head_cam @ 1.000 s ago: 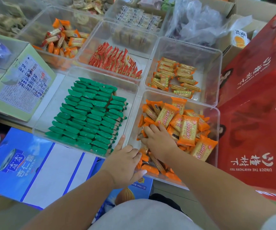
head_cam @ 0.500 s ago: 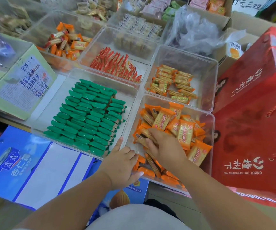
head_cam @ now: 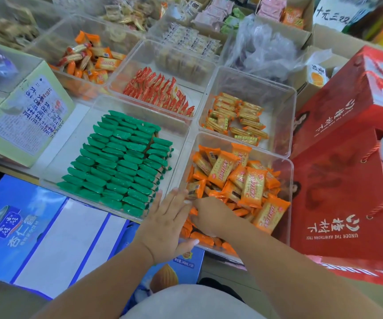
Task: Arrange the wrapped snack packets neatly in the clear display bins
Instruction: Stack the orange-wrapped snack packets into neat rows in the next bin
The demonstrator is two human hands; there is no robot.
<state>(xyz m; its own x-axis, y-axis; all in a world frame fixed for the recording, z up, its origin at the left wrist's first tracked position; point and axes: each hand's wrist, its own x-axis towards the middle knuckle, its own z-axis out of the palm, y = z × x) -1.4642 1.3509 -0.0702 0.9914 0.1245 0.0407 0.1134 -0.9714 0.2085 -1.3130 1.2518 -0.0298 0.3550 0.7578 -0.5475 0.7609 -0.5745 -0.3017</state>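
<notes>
One clear bin (head_cam: 75,134) looks finished: green packets (head_cam: 116,162) in tight rows. Orange packets (head_cam: 238,178) lie jumbled in the near-right bin (head_cam: 287,171), so most of the work is left there. Left hand (head_cam: 167,226), fingers straight, flat against that bin's corner; right hand (head_cam: 211,217) reaches inside, fingers hidden, grip unclear. Crowded shop shelf; red gift boxes (head_cam: 347,157) right, blue carton (head_cam: 36,238) below.

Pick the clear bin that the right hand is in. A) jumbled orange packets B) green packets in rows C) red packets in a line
A: the right hand lies among the jumbled orange wrapped snack packets in the near right clear plastic bin.
</notes>
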